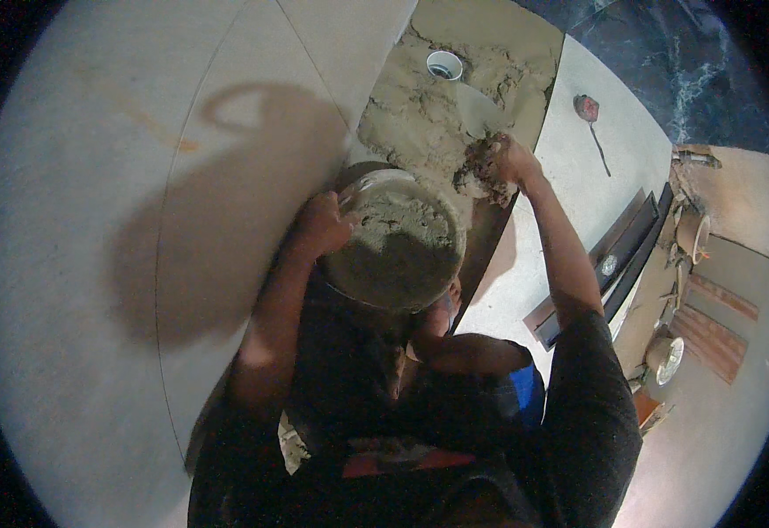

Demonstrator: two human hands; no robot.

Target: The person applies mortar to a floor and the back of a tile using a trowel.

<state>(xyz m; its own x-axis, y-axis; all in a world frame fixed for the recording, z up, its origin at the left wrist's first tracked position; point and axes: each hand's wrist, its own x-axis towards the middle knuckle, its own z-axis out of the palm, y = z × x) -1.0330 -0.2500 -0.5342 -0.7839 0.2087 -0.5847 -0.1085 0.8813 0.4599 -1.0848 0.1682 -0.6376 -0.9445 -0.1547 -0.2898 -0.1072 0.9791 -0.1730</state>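
Note:
A round bucket (461, 255) of wet grey-brown mortar (389, 233) sits in front of my body, tipped so its mouth faces up toward me. My left hand (323, 224) is closed on the bucket's left rim. Farther out to the right, my right hand (506, 165) is closed, with dirty fingers, low over a rough spread of mortar (424, 123). A smooth grey trowel blade (479, 112) seems to extend from it onto the mortar; its handle is hidden in my grip. A white round pipe end (444, 65) stands in the mortar beyond.
A pale wall panel (76, 220) rises along the left, with the bucket's shadow on it. At the right is a white ledge (609, 66) with a small red object (587, 108) and dark metal bars (618, 260). Past it are buckets (666, 356) and reddish-brown boards (710, 341).

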